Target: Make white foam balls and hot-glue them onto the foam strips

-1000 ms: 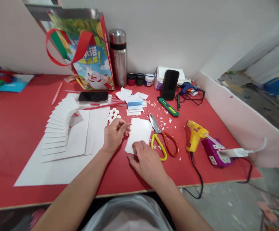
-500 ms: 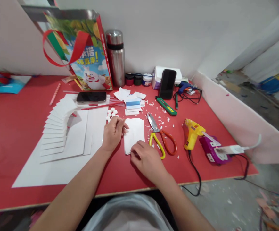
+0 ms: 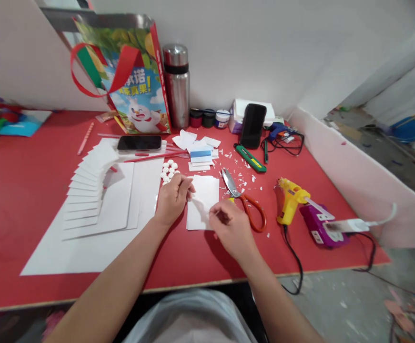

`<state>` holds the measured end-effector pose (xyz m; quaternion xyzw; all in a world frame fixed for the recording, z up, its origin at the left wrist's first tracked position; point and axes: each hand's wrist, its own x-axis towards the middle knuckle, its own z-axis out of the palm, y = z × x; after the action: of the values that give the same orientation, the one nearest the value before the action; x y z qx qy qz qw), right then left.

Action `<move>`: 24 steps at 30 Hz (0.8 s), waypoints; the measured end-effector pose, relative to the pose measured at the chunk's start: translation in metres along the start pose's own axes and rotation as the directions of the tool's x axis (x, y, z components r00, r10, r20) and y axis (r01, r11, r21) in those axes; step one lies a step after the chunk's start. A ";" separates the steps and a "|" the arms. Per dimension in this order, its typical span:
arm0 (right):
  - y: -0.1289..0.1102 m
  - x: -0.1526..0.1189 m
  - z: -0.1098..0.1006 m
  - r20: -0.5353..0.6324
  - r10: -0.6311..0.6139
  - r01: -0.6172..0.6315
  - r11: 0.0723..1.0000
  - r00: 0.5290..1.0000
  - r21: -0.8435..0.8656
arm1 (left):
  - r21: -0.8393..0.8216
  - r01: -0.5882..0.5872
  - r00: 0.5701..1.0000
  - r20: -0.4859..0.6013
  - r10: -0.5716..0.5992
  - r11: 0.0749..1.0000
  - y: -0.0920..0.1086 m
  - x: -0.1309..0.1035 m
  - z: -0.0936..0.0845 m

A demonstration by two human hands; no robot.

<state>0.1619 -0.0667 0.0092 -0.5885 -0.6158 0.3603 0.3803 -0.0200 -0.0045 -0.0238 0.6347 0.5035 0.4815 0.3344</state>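
A stack of white paper cards (image 3: 207, 188) lies on the red table in front of me. My left hand (image 3: 173, 199) is at the stack's left edge, thumb and fingers pinched together. Over the lower right of the stack, my right hand (image 3: 233, 229) is closed in a pinch. A thin white paper strip (image 3: 202, 204) runs between the fingertips of both hands, slightly blurred. Small white round pieces (image 3: 168, 170) lie just beyond my left hand. Scissors (image 3: 247, 202) with red and yellow handles rest right of the stack, the yellow handle mostly hidden by my right hand.
Fanned white cards (image 3: 84, 190) form a curved stair on white board at left. A yellow glue gun (image 3: 288, 202) and purple power strip (image 3: 321, 227) sit at right. Behind are a green cutter (image 3: 250, 158), phones, a steel flask (image 3: 177, 90) and a printed bag (image 3: 136, 85).
My right hand has moved right and lifted from the stack, now covering the scissors' yellow handle. A white strip shows between my hands. The view has shifted slightly.
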 end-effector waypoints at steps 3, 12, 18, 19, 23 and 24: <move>0.001 0.007 -0.024 -0.148 0.153 -0.138 0.985 0.977 0.106 | 0.036 -0.015 1.000 -0.010 0.016 0.999 0.002 -0.002 0.000; -0.004 0.010 -0.077 -0.605 -0.030 0.059 0.998 0.796 0.027 | -0.144 -0.089 0.941 0.312 0.131 0.986 0.029 0.008 0.019; -0.025 0.025 -0.080 -0.253 0.025 0.094 0.890 0.967 0.446 | -0.219 -0.145 0.957 0.216 0.193 0.965 0.025 0.029 0.010; -0.028 0.031 -0.078 -0.195 0.045 0.063 0.855 0.980 0.514 | -0.209 -0.203 0.938 0.240 0.251 0.957 0.026 0.030 0.008; -0.035 0.059 -0.060 -0.052 0.137 -0.068 0.745 0.989 0.664 | -0.137 -0.378 0.877 0.265 0.402 0.915 0.026 0.024 0.014; -0.036 0.065 -0.054 -0.019 0.149 -0.095 0.719 0.989 0.689 | -0.134 -0.363 0.888 0.251 0.386 0.922 0.025 0.022 0.017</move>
<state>0.1928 -0.0033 0.0682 -0.4585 -0.3847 0.5645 0.5684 0.0047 0.0109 -0.0003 0.7655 0.3003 0.4657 0.3272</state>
